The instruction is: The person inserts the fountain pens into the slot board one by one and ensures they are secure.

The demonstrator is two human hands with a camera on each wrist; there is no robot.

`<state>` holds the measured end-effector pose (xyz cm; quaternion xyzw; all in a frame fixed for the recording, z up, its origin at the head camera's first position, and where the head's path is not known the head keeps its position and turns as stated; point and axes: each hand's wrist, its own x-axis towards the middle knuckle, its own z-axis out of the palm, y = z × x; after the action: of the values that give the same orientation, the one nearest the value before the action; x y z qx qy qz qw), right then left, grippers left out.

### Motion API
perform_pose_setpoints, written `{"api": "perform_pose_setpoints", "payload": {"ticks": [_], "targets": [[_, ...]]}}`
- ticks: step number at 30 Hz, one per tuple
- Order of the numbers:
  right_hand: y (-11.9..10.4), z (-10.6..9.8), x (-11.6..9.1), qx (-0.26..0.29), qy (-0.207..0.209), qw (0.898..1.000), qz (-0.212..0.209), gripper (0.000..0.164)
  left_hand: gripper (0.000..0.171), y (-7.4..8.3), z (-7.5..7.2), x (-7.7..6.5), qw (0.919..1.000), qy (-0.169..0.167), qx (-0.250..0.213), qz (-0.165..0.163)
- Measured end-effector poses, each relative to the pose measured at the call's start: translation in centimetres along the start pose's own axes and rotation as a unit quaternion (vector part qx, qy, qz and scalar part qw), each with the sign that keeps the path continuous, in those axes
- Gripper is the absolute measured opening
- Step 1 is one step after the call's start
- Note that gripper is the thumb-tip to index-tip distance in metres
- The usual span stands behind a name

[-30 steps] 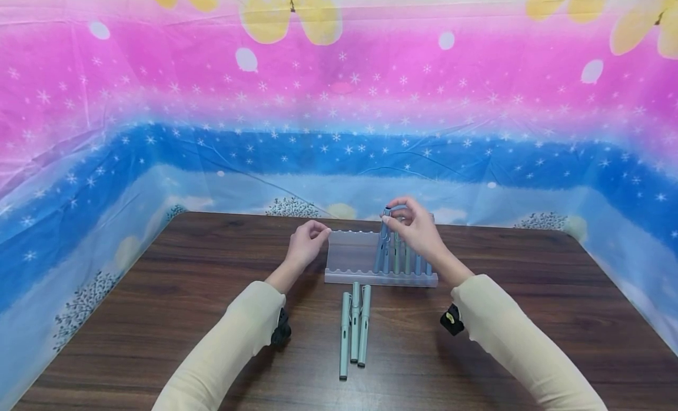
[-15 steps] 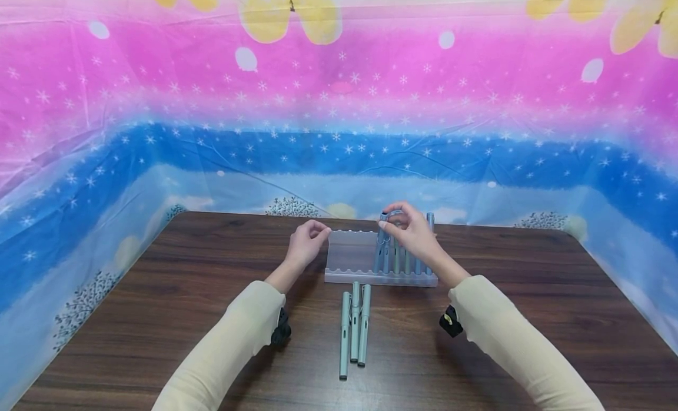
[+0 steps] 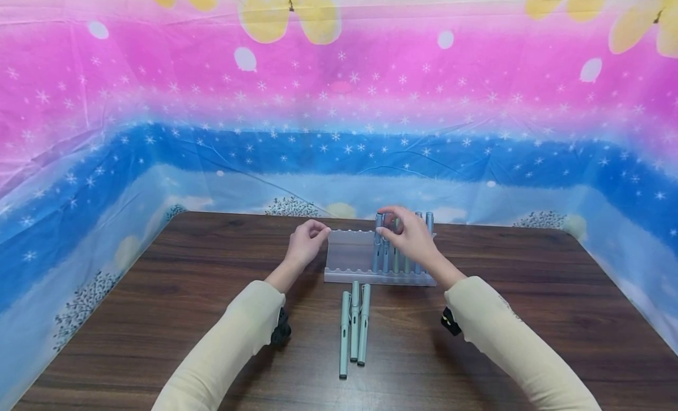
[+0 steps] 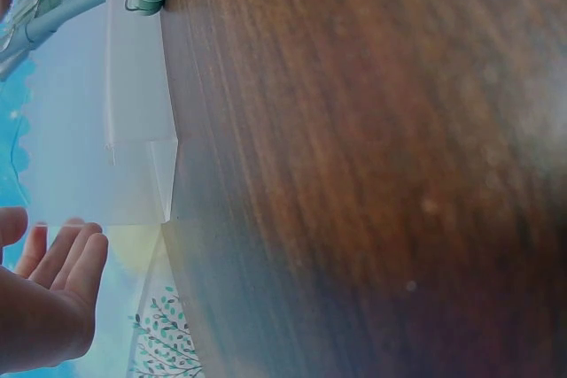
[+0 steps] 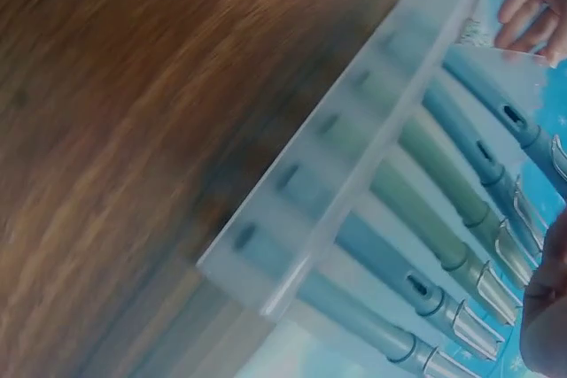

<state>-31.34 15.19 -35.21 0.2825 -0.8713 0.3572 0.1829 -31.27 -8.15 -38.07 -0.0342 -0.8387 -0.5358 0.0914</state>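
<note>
A frosted clear pen rack (image 3: 348,252) with scalloped slots stands toward the back of the table. My left hand (image 3: 304,246) pinches its upper left corner; in the left wrist view that hand's fingers (image 4: 84,272) meet the rack's end. My right hand (image 3: 410,237) has thumb and index finger at the capped end of a blue pen (image 3: 376,259), which stands in a slot, leftmost of the row. To its right lean several blue and green pens (image 5: 425,214), clips outward, partly hidden by the hand in the head view. Three green pens (image 3: 345,334) lie before the rack.
The dark wood-grain table (image 3: 185,293) extends around the rack on both sides. Behind it hangs a pink and blue printed cloth (image 3: 339,152). Black wrist devices (image 3: 281,327) sit under both cream sleeves (image 3: 228,340).
My right hand has lowered the blue pen and shifted slightly left, bringing it from a slant to nearly upright in its slot. My left hand stays at the rack's corner.
</note>
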Motion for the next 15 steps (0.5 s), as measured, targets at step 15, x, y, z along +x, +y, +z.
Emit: {"api": "perform_pose_setpoints", "payload": {"ticks": [15], "targets": [[0.43, 0.30, -0.18, -0.079, -0.046, 0.996, 0.016, 0.054, 0.017, 0.28, 0.02, -0.11, 1.0000, 0.001, 0.005, -0.007]]}}
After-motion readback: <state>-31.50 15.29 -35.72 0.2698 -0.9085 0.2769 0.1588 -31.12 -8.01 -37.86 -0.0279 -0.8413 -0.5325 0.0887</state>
